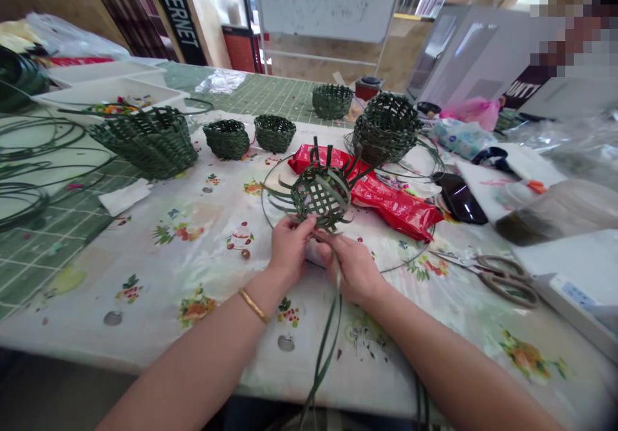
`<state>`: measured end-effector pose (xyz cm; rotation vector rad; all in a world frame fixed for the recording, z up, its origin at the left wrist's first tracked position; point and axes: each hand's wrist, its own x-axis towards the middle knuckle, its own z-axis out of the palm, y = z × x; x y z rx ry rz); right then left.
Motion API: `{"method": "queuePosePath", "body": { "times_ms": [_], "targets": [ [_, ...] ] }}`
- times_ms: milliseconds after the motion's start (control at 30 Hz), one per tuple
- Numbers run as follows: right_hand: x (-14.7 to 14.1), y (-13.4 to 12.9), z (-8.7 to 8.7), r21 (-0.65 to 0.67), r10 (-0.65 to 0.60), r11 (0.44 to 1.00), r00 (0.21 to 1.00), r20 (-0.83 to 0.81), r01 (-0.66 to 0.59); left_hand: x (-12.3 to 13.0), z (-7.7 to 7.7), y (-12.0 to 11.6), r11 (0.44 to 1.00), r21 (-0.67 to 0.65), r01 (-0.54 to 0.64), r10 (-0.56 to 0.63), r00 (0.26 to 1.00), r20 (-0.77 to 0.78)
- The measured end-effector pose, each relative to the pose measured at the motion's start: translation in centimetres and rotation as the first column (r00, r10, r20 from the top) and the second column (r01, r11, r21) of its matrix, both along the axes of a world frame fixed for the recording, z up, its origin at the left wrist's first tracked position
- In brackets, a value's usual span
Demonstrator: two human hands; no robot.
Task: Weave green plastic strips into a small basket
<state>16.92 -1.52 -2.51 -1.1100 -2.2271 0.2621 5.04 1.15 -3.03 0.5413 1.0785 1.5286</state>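
The left hand (290, 247) and right hand (350, 269) are both closed in a pinch on a half-woven basket (321, 194), held just above the tabletop (91, 328). It is made of flat, dark green, slightly glossy strips in an open, checkered weave, with unwoven ends fanning out around its rim like stiff spokes. The fingers hide its near edge, so the weave there cannot be made out, and whether it touches the floral oilcloth below is hard to tell. A long loose strip (329, 347) runs down from the right hand past the table edge, where the frame cuts it off. A thin dark hoop (396, 270) lies flat around the work, and a crinkled red foil packet (396, 202) sits just beyond it, partly behind the basket. Farther off stand finished baskets of the same tight green weave: a large flared one (147, 143), two small bowls (226, 138), and a stacked pair (386, 128) resting on the hoop. Coiled strips (33, 148) lie on a green gridded cutting mat (53, 238) at the left, near a white tray (109, 90). Scissors with dull looped handles (506, 281) lie at the right, and a pixelated person (570, 32) is cut off at the top corner.
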Motion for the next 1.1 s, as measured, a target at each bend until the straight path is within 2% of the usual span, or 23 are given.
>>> {"method": "queuePosePath", "body": {
  "times_ms": [67, 133, 167, 233, 300, 333, 367, 400, 467, 500, 533, 600, 667, 733, 800, 867, 1000, 1100],
  "targets": [
    [0.3, 0.2, -0.3, -0.04, -0.06, 0.998, 0.992, -0.11, 0.056, -0.2, 0.1, 0.2, 0.999, -0.028, -0.017, 0.017, 1.0, -0.009],
    [0.6, 0.6, -0.6, -0.02, -0.138, 0.99, 0.979, -0.153, 0.136, -0.6, 0.3, 0.5, 0.998, -0.056, 0.009, -0.01, 1.0, -0.013],
    [0.8, 0.8, -0.6, 0.026, -0.157, 0.986, 0.976, -0.154, 0.162, -0.8, 0.4, 0.6, 0.998, -0.059, 0.033, -0.035, 0.999, -0.031],
    [1.1, 1.1, -0.5, 0.197, -0.158, 0.963, 0.979, -0.13, 0.182, -1.3, 0.4, 0.9, 0.997, -0.047, 0.061, -0.067, 0.988, -0.136],
    [1.3, 1.1, 0.0, 0.405, -0.173, 0.893, 0.98, -0.101, 0.199, -1.8, 0.3, 1.0, 0.996, -0.03, 0.08, -0.085, 0.94, -0.329],
    [1.3, 1.0, 0.3, 0.488, -0.185, 0.847, 0.978, -0.098, 0.209, -2.1, 0.2, 1.1, 0.996, -0.029, 0.089, -0.092, 0.881, -0.464],
    [1.3, 0.8, 0.5, 0.549, -0.195, 0.806, 0.975, -0.102, 0.219, -2.3, 0.1, 1.1, 0.995, -0.034, 0.095, -0.095, 0.788, -0.608],
    [1.3, 0.6, 0.8, 0.586, -0.195, 0.78, 0.976, -0.101, 0.217, -2.4, 0.1, 1.1, 0.995, -0.039, 0.096, -0.093, 0.664, -0.742],
    [1.1, 0.1, 1.2, 0.612, -0.163, 0.773, 0.985, -0.064, 0.168, -2.6, 0.3, 1.1, 0.993, -0.051, 0.106, -0.089, 0.394, -0.915],
    [1.1, 0.0, 1.3, 0.61, -0.151, 0.78, 0.988, -0.034, 0.14, -2.7, 0.4, 1.0, 0.992, -0.063, 0.112, -0.093, 0.29, -0.952],
    [1.1, -0.1, 1.4, 0.601, -0.148, 0.79, 0.989, -0.005, 0.122, -2.7, 0.5, 0.9, 0.99, -0.078, 0.119, -0.103, 0.222, -0.97],
    [1.1, -0.1, 1.3, 0.565, -0.152, 0.817, 0.988, 0.018, 0.115, -2.7, 0.8, 0.8, 0.989, -0.103, 0.106, -0.12, 0.173, -0.978],
    [1.3, 0.2, 1.0, 0.516, -0.148, 0.844, 0.988, -0.035, 0.145, -2.8, 1.0, 0.7, 0.991, -0.12, 0.062, -0.131, 0.233, -0.964],
    [1.5, 0.7, 0.6, 0.451, -0.145, 0.871, 0.98, -0.138, 0.193, -2.8, 0.9, 0.8, 0.988, -0.139, 0.072, -0.156, 0.397, -0.904],
    [1.7, 1.1, 0.1, 0.377, -0.158, 0.895, 0.96, -0.229, 0.237, -2.8, 0.7, 0.8, 0.98, -0.149, 0.134, -0.199, 0.577, -0.792],
    [1.8, 1.4, -0.3, 0.275, -0.179, 0.925, 0.94, -0.291, 0.261, -2.7, 0.5, 0.9, 0.981, -0.121, 0.151, -0.192, 0.67, -0.717],
    [1.9, 1.7, -0.9, 0.016, -0.264, 0.955, 0.876, -0.403, 0.295, -2.1, 0.6, 0.7, 0.998, 0.052, -0.02, 0.052, 0.686, -0.726],
    [2.0, 1.8, -0.7, -0.07, -0.299, 0.952, 0.85, -0.434, 0.299, -2.2, 1.1, -0.1, 0.957, 0.286, -0.046, 0.239, 0.684, -0.689]
  ]
}}
